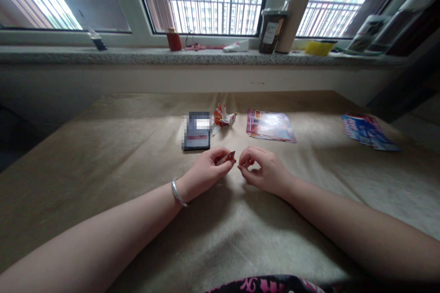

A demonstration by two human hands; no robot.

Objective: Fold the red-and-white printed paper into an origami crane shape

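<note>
My left hand (213,165) grips a small piece of folded paper (229,157) in orange, red and white between thumb and fingers; most of it is hidden in the palm. Just right of the paper, my right hand (263,167) has its thumb and fingertips pinched together. Anything between those tips is too small to make out. A narrow gap separates the two hands. Behind them stands a folded paper crane (224,118) in orange and white. Left of the crane lies a dark phone (197,135) with its screen lit, partly pixelated.
A stack of printed paper sheets (270,126) lies behind my right hand, and blue leaflets (367,132) are fanned out at the far right of the cloth-covered table (103,155). The windowsill (137,56) holds a red container (173,40), a dark jar (271,31) and a cardboard tube (298,7).
</note>
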